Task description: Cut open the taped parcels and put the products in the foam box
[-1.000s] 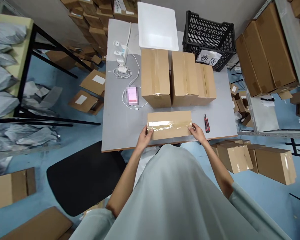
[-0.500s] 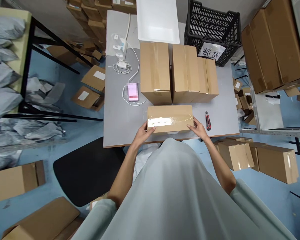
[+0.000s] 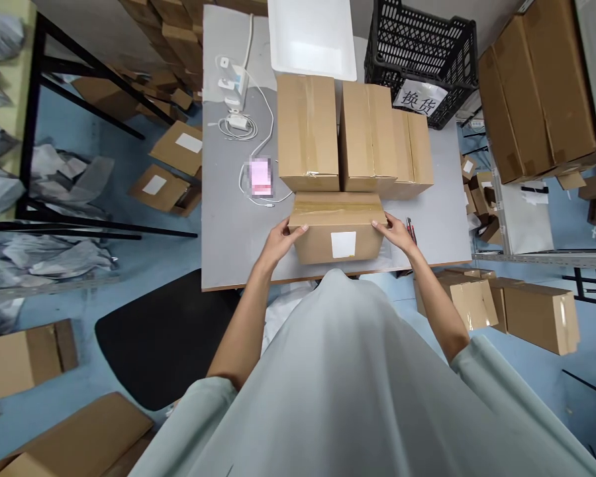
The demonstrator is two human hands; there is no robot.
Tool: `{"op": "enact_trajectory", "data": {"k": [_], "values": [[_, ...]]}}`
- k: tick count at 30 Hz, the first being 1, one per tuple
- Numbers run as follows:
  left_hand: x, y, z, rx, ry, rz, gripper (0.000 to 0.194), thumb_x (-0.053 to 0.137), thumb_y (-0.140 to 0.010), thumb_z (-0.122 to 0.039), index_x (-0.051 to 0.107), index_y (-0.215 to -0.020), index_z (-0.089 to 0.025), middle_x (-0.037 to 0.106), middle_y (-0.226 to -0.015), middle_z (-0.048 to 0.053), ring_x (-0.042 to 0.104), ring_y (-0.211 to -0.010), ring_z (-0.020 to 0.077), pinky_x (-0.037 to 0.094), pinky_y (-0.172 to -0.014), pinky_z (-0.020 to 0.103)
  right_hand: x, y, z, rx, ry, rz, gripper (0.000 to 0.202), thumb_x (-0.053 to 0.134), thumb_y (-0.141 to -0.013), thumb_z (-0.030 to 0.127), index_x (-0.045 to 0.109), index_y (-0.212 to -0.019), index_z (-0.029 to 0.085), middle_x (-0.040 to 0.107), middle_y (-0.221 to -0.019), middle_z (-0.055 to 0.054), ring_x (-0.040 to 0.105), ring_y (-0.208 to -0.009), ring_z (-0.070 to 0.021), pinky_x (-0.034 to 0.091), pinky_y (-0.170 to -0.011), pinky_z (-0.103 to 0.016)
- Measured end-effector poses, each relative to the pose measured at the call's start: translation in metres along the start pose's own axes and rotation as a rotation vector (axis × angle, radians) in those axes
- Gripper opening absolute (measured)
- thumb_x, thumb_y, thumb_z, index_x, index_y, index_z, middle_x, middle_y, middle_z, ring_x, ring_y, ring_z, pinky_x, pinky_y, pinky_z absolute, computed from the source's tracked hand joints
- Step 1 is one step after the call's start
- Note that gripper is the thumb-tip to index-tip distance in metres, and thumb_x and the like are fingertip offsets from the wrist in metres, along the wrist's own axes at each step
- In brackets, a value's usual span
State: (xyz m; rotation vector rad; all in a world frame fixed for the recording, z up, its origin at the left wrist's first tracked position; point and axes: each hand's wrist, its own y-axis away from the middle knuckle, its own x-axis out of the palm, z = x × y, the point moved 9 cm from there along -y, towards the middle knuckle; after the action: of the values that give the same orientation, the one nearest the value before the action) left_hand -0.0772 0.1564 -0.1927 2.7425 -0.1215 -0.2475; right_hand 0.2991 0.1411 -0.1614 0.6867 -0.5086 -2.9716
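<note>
Between my two hands is a brown cardboard box, taped along its top, with a white label on the side facing me. My left hand grips its left end, thumb on the near face and fingers behind. At the right end my right hand holds it the same way. The box is at the near part of the grey table; whether its bottom rests there I cannot tell. Just beyond my right hand lies a red and black utility knife, partly hidden by that hand.
Behind the box stand taped cartons. A white tray and a black crate sit at the table's back. On the left are a power strip, a cable and a pink blurred item. A black chair stands left.
The box has tipped in my hands, so its labelled side now faces me and the shiny taped face is turned away. The view has shifted slightly.
</note>
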Motion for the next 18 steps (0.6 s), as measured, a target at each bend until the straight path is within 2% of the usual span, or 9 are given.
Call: {"op": "enact_trajectory", "data": {"k": [3,9,14,16,18], "values": [[0.003,-0.002,0.001,0.019,0.029,0.045,0.089,0.087,-0.081,-0.075,0.075,-0.147,-0.016,0.08,-0.145,0.016,0.073,-0.134,0.0353,0.056,-0.12,0.047,0.001,-0.002,0.0,-0.015,-0.032,0.004,0.09,0.083,-0.09,0.075,0.069,-0.159,0.02,0.085,-0.137,-0.009,0.081,-0.125,-0.0334,0.065,-0.114,-0.051],[0.004,-0.002,0.012,0.003,0.065,0.038,0.087,0.09,-0.082,-0.065,0.07,-0.151,-0.015,0.076,-0.151,0.018,0.072,-0.136,0.035,0.058,-0.118,0.047,0.006,0.005,-0.002,-0.073,-0.116,0.045,0.094,0.08,-0.09,0.08,0.068,-0.16,0.02,0.082,-0.146,-0.01,0.08,-0.129,-0.0321,0.064,-0.116,-0.048],[-0.006,-0.003,0.042,-0.149,0.021,-0.032,0.086,0.079,-0.096,-0.063,0.059,-0.165,-0.015,0.075,-0.15,0.021,0.072,-0.14,0.0344,0.056,-0.121,0.048,0.005,0.012,-0.03,0.051,-0.127,0.053,0.1,0.094,-0.079,0.075,0.069,-0.157,0.017,0.079,-0.149,-0.019,0.079,-0.127,-0.0331,0.067,-0.11,-0.045],[-0.009,0.001,0.051,-0.173,-0.002,-0.045,0.085,0.078,-0.097,-0.061,0.059,-0.166,-0.015,0.075,-0.149,0.02,0.072,-0.138,0.0341,0.055,-0.121,0.047,0.003,0.015,-0.044,0.095,-0.084,0.029,0.096,0.094,-0.081,0.073,0.071,-0.153,0.014,0.08,-0.144,-0.021,0.079,-0.124,-0.0335,0.068,-0.107,-0.045],[-0.007,0.007,0.055,-0.135,-0.013,-0.017,0.078,0.079,-0.096,-0.058,0.067,-0.159,-0.015,0.077,-0.147,0.019,0.074,-0.134,0.0338,0.057,-0.119,0.046,0.002,0.02,-0.055,0.103,-0.022,-0.004,0.086,0.089,-0.086,0.072,0.075,-0.148,0.015,0.082,-0.139,-0.02,0.079,-0.122,-0.0331,0.068,-0.105,-0.046]]}}
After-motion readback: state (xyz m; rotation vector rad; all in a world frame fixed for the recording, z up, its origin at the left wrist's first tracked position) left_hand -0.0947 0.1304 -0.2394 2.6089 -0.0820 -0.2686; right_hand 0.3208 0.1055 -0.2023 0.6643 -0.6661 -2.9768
